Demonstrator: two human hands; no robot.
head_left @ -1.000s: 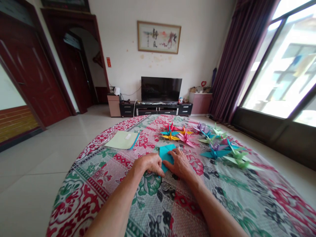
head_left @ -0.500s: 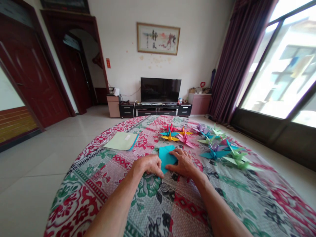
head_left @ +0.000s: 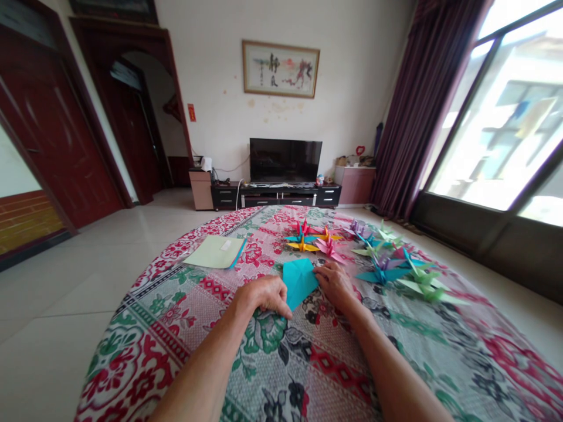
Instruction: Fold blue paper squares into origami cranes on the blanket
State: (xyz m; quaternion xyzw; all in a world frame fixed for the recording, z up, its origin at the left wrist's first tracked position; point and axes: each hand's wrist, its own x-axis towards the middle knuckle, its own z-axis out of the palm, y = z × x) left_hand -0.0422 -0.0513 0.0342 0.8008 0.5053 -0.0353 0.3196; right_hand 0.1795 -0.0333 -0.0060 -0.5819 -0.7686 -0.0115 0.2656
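Note:
A partly folded sheet of blue origami paper [head_left: 299,280] lies on the patterned tablecloth in front of me, creases showing on its upper face. At its lower left edge my left hand [head_left: 266,295] is closed, fingers curled and thumb pressed near the bottom corner. Along the right edge, my right hand [head_left: 335,283] pinches the paper between thumb and fingers. My left fingertips partly cover the left side of the sheet. Just beyond the paper rests a pink paper crane [head_left: 329,249], touched by neither hand.
A stack of pale green and blue paper sheets [head_left: 215,252] lies at left. Several folded cranes in red, yellow and blue [head_left: 302,239] stand ahead. More green, purple and blue cranes [head_left: 383,271] spread at right. The round table's floral cloth [head_left: 185,351] reaches its edge.
My right hand has shifted right, from lying over the paper to its right edge. More of the blue surface shows, and the right flap looks opened outward. My left hand stays put.

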